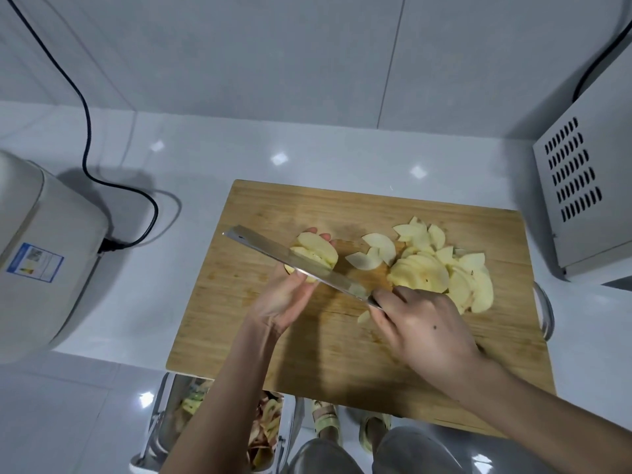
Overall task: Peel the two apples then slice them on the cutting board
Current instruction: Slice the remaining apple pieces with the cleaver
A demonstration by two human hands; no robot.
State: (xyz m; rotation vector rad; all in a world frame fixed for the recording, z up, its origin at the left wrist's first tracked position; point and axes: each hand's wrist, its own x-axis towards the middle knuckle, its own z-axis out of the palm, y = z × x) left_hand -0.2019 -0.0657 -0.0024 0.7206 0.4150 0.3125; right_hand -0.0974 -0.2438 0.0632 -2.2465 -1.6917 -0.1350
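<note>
Pale-yellow peeled apple piece (316, 253) rests in the left hand (284, 299), whose fingers curl around it just above the wooden cutting board (212, 302). The right hand (424, 326) grips the handle of the long steel knife (263, 248), with its blade across the fruit. The wet flesh is probably slippery and brittle, so holding it by the sides seems safer. Cut slices (444, 275) lie heaped further right on the board, which stands on the white bench (307, 155).

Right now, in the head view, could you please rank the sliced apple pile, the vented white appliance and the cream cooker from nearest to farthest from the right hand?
1. The sliced apple pile: on the board, just beyond the right hand.
2. The vented white appliance: off to the right of the board.
3. The cream cooker: far left, across the board.
</note>
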